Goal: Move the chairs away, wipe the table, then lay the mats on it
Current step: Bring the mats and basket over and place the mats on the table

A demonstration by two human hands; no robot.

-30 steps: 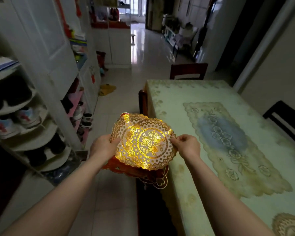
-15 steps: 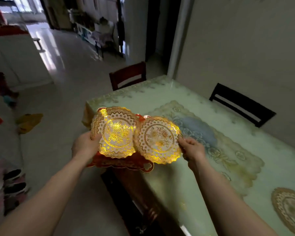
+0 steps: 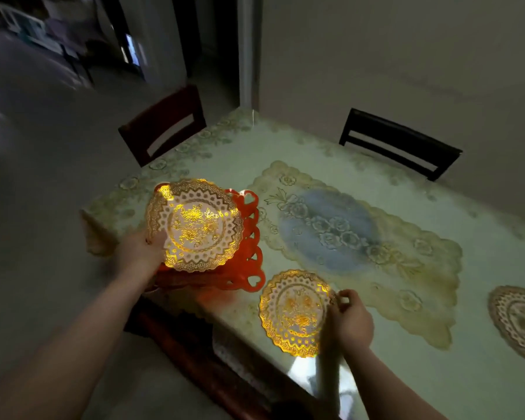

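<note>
My left hand [image 3: 138, 248] grips a stack of mats over the table's left corner: a round gold lace mat [image 3: 196, 224] on top, red cut-out mats [image 3: 243, 268] beneath. My right hand [image 3: 350, 321] pinches the right edge of a smaller round gold mat [image 3: 296, 312], which lies low over the near part of the table [image 3: 422, 374]. Another round gold mat [image 3: 520, 322] lies flat on the table at the far right. The table carries a pale green floral cover with a blue and cream centre pattern [image 3: 331, 231].
A red-brown chair [image 3: 164, 122] stands at the table's far left end. A dark chair [image 3: 400, 144] sits against the wall on the far side. A wall runs close behind the table. Open floor lies to the left, with a doorway beyond.
My right hand has drawn the smaller gold mat away from the stack, down and to the right onto the table. My view has swung right over the table.
</note>
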